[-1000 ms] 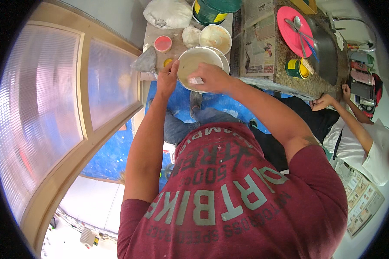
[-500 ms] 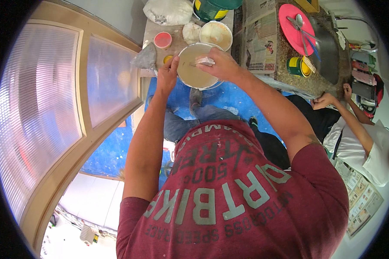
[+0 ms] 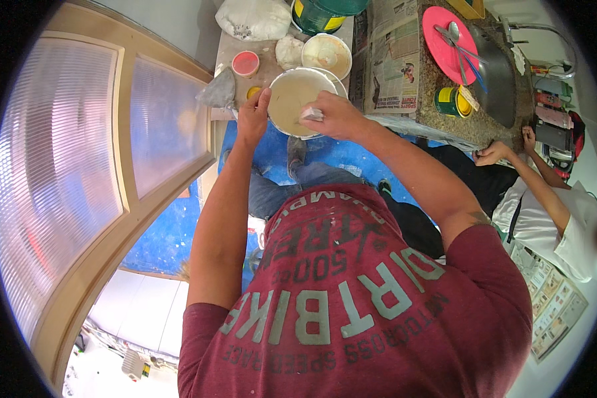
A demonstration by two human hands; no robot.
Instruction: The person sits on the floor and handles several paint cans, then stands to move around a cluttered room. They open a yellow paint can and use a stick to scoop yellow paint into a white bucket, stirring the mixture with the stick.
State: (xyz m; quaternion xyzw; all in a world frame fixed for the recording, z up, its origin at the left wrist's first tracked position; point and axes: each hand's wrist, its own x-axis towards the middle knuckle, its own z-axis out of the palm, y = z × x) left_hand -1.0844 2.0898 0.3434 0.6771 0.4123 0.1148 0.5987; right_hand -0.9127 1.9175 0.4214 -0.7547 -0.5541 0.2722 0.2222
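A white bucket [image 3: 272, 126] of cream-coloured liquid stands in front of me at the near edge of the work surface. My left hand [image 3: 253, 114] grips the bucket's rim on the left side, thumb up along the edge. Over the bucket's right side, my right hand [image 3: 338, 117] is closed on a pale, smeared tool [image 3: 312, 114] whose lower end points into the liquid; its kind cannot be made out. Just behind sits a smaller white tub [image 3: 335, 54] with pale residue. Beside my left hand lie a yellow lid or pot [image 3: 253, 91] and a grey plastic bag [image 3: 219, 90].
A red-topped tub [image 3: 245, 64], a white sack [image 3: 253, 18] and a green bucket [image 3: 322, 14] stand behind. On the right, a newspaper-covered counter holds a pink plate [image 3: 438, 33] with cutlery, a green can [image 3: 449, 101] and a sink [image 3: 494, 86]. Another person's hand [image 3: 492, 154] rests near the counter; a glazed door [image 3: 129, 192] is at left.
My right hand has moved with the tool from the far right part of the bucket toward its near right side. My left hand stays on the rim. The view has shifted slightly.
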